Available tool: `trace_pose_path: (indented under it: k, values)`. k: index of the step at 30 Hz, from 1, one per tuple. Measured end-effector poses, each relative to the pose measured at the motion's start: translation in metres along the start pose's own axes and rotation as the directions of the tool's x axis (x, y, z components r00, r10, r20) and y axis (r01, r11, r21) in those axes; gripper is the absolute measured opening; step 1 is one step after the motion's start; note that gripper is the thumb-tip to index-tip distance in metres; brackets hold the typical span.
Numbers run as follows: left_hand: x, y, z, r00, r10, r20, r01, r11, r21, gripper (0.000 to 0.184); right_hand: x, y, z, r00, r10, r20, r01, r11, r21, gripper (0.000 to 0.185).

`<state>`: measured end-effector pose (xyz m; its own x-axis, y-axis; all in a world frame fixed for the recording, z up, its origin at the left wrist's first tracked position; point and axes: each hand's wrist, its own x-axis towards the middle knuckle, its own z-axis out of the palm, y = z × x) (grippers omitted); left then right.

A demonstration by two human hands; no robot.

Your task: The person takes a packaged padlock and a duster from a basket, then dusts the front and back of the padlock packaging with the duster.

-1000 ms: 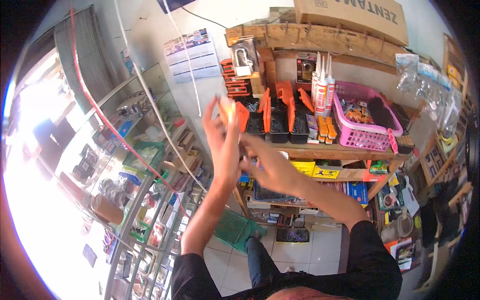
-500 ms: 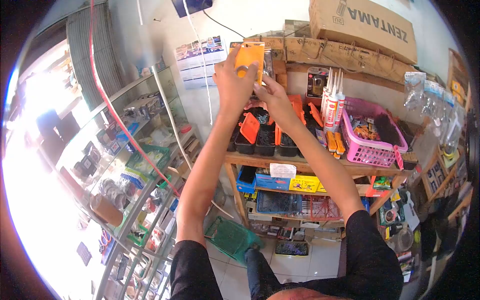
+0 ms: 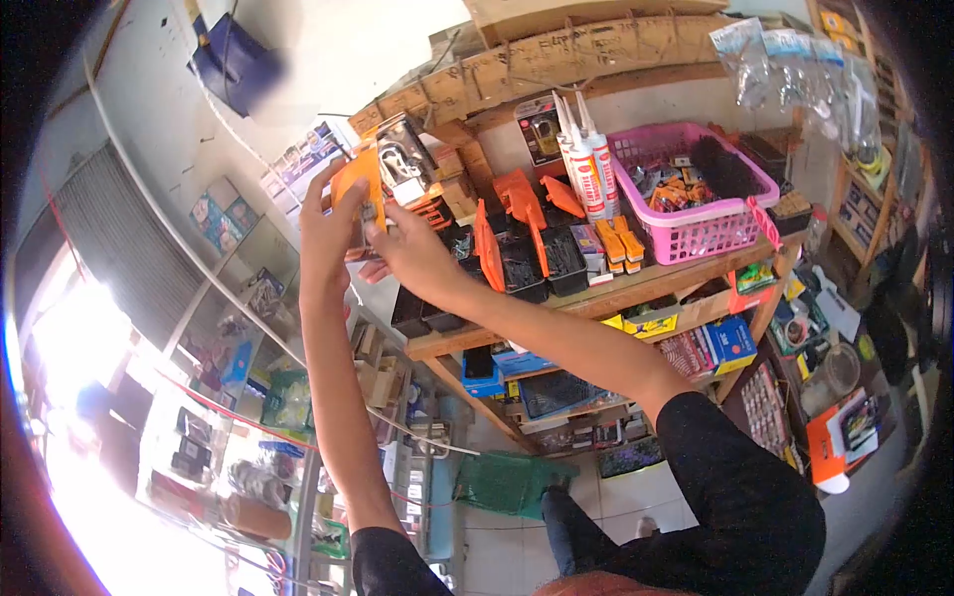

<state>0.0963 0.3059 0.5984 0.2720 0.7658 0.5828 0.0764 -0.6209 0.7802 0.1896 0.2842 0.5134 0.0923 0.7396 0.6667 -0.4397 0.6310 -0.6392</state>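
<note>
My left hand [image 3: 328, 233] is raised at the upper left, its fingers wrapped round an orange package [image 3: 360, 179]. My right hand [image 3: 409, 248] touches the lower right edge of that package, thumb against it and fingers curled beneath. Just right of the hands, a packaged item in clear plastic [image 3: 402, 159] stands on top of the wooden shelf. Black bins [image 3: 522, 270] with raised orange lids are to the right of my right hand.
White sealant tubes [image 3: 588, 174] and a pink basket [image 3: 704, 223] stand on the wooden shelf [image 3: 596, 301]. A glass display rack [image 3: 303, 507] is at the left. On the floor lies a green container [image 3: 507, 484]. A white cord [image 3: 179, 233] hangs at the left.
The view has turned and tilted. Both hands, apart from the shelf, have shifted left and slightly lower in view with the orange package, which now shows more side-on than half a second ago.
</note>
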Motion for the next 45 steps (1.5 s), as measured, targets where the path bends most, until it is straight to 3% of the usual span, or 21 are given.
trace_pose_path:
  k: [7,11,15,18,19,20,21,22,23,25,26,28,32,33,35,36,37,39,40,42,45]
  values:
    - [0.009,-0.028,0.017,0.997,-0.004,-0.081,0.003,1.000,-0.013,0.057,0.008,0.023,-0.018,0.991,-0.015,-0.135,-0.001,0.993,-0.117,0.033]
    - [0.025,-0.046,0.036,0.985,0.157,-0.078,-0.153,0.987,0.054,0.064,0.009,0.003,-0.035,0.974,0.171,-0.150,-0.191,0.972,-0.136,0.045]
    - [0.028,-0.058,0.057,0.969,0.194,-0.155,-0.200,0.980,-0.023,0.063,-0.012,-0.007,-0.056,0.950,0.213,-0.230,-0.264,0.939,-0.219,0.058]
    - [0.051,-0.082,0.064,0.955,0.245,-0.167,-0.251,0.968,-0.013,0.065,-0.049,-0.006,-0.080,0.953,0.294,-0.076,-0.304,0.913,-0.271,0.062]
    - [0.057,-0.080,0.071,0.911,0.334,-0.242,-0.326,0.942,0.075,0.066,-0.064,-0.017,-0.085,0.934,0.357,0.017,-0.335,0.890,-0.308,0.061]
    - [0.055,-0.081,0.075,0.934,0.236,-0.266,-0.235,0.971,0.037,0.068,-0.079,-0.029,-0.092,0.900,0.422,0.108,-0.363,0.864,-0.348,0.059]
    - [0.063,-0.092,0.078,0.928,0.252,-0.273,-0.246,0.968,0.057,0.070,-0.092,-0.056,-0.091,0.807,0.571,0.150,-0.480,0.782,-0.398,0.054]
    - [0.076,-0.104,0.074,0.922,0.268,-0.281,-0.256,0.963,0.080,0.072,-0.099,-0.072,-0.092,0.779,0.592,0.206,-0.445,0.754,-0.484,0.055]
    - [0.084,-0.109,0.076,0.888,0.301,-0.348,-0.209,0.938,0.277,0.079,-0.103,-0.087,-0.095,0.744,0.615,0.260,-0.400,0.723,-0.563,0.057]
    - [0.088,-0.109,0.082,0.869,0.306,-0.390,-0.100,0.879,0.466,0.079,-0.108,-0.103,-0.107,0.686,0.646,0.333,-0.294,0.666,-0.686,0.064]
    - [0.091,-0.110,0.085,0.866,0.301,-0.400,-0.051,0.848,0.528,0.078,-0.109,-0.114,-0.114,0.696,0.638,0.329,-0.175,0.596,-0.784,0.065]
    - [0.091,-0.107,0.093,0.887,0.215,-0.408,-0.032,0.911,0.411,0.080,-0.109,-0.155,-0.119,0.707,0.625,0.331,0.071,0.403,-0.913,0.066]
    - [0.084,-0.099,0.103,0.919,0.142,-0.367,-0.037,0.960,0.278,0.085,-0.126,-0.201,-0.166,0.853,0.508,0.123,0.035,0.179,-0.983,0.062]
    - [0.085,-0.104,0.102,0.930,0.099,-0.354,-0.015,0.972,0.233,0.083,-0.136,-0.214,-0.180,0.898,0.439,0.039,0.013,0.061,-0.998,0.057]
    - [0.079,-0.106,0.102,0.919,0.120,-0.375,0.023,0.934,0.358,0.081,-0.155,-0.246,-0.211,0.940,0.320,-0.123,-0.018,-0.313,-0.950,0.051]
    - [0.073,-0.102,0.102,0.913,0.131,-0.385,0.045,0.909,0.414,0.081,-0.166,-0.261,-0.230,0.953,0.224,-0.203,-0.066,-0.500,-0.863,0.048]
    - [0.053,-0.087,0.111,0.886,0.126,-0.447,0.139,0.846,0.514,0.080,-0.187,-0.268,-0.250,0.982,0.054,-0.180,-0.107,-0.625,-0.773,0.044]
    - [0.024,-0.097,0.119,0.797,0.449,-0.403,-0.169,0.807,0.566,0.080,-0.195,-0.296,-0.277,0.798,0.102,-0.594,-0.364,-0.705,-0.609,0.036]
    - [0.008,-0.102,0.125,0.712,0.593,-0.376,-0.310,0.746,0.590,0.080,-0.199,-0.305,-0.283,0.732,0.146,-0.666,-0.435,-0.652,-0.621,0.034]
    - [-0.034,-0.104,0.158,0.636,0.691,-0.342,-0.501,0.708,0.498,0.063,-0.204,-0.320,-0.293,0.582,0.245,-0.775,-0.578,-0.545,-0.607,0.029]
    - [-0.091,-0.107,0.204,0.719,0.694,0.028,-0.660,0.670,0.340,0.038,-0.228,-0.323,-0.349,0.849,0.079,-0.522,-0.473,-0.325,-0.819,0.030]
